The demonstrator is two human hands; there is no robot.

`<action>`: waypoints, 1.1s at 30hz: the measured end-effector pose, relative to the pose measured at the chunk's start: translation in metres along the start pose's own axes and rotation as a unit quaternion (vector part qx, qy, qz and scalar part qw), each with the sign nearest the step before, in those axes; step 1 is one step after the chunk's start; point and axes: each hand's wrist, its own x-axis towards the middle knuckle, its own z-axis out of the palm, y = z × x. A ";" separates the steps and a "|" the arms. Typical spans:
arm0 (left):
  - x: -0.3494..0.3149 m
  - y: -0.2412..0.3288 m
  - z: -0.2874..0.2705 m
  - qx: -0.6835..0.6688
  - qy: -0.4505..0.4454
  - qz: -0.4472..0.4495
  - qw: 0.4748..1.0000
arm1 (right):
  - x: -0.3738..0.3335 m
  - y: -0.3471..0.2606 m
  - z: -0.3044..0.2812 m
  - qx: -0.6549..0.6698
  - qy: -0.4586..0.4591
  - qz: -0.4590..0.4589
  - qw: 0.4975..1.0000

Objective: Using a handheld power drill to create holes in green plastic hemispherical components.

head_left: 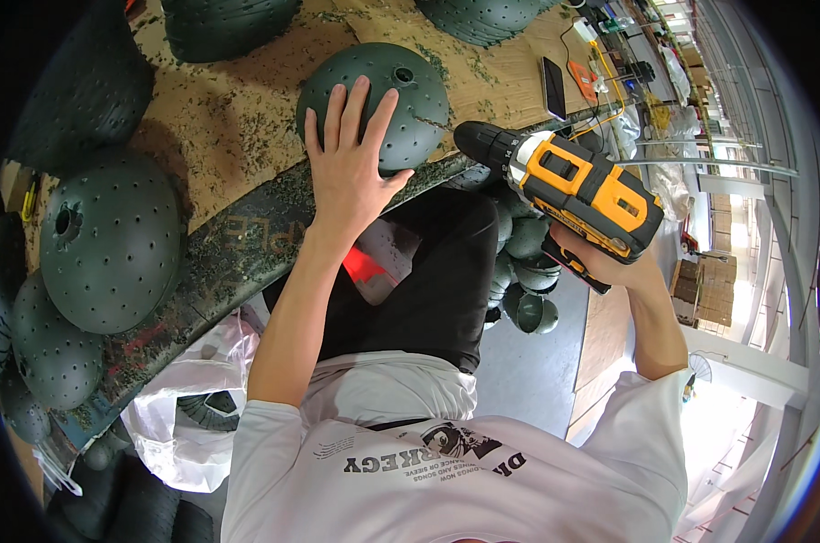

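My left hand (348, 154) lies with spread fingers on a dark green plastic dome (419, 95), pressing it to the workbench. Many small holes dot the dome, and one larger round hole sits near its top. My right hand (600, 258) is wrapped round the grip of a yellow and black cordless drill (577, 185). The drill points left, and its thin bit (433, 122) meets the dome's right side, beside my left fingers. Whether the bit is turning I cannot tell.
Green shavings litter the cardboard-covered bench (238, 100). More perforated domes (111, 240) stand at the left, with stacks (224, 27) at the back. A phone (553, 88) lies at the back right. Below are a white sack (188, 416) and a heap of small green cups (528, 271).
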 end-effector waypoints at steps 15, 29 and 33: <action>0.002 0.000 -0.001 0.013 -0.016 -0.014 1.000 | 0.030 0.009 -0.037 -0.105 -0.101 -0.124 0.982; 0.000 0.005 -0.006 0.042 -0.015 -0.001 0.999 | 0.024 0.030 -0.020 -0.064 -0.098 -0.033 0.993; 0.002 0.008 -0.005 0.051 -0.016 0.008 0.999 | 0.031 0.018 -0.025 -0.111 -0.086 -0.053 0.989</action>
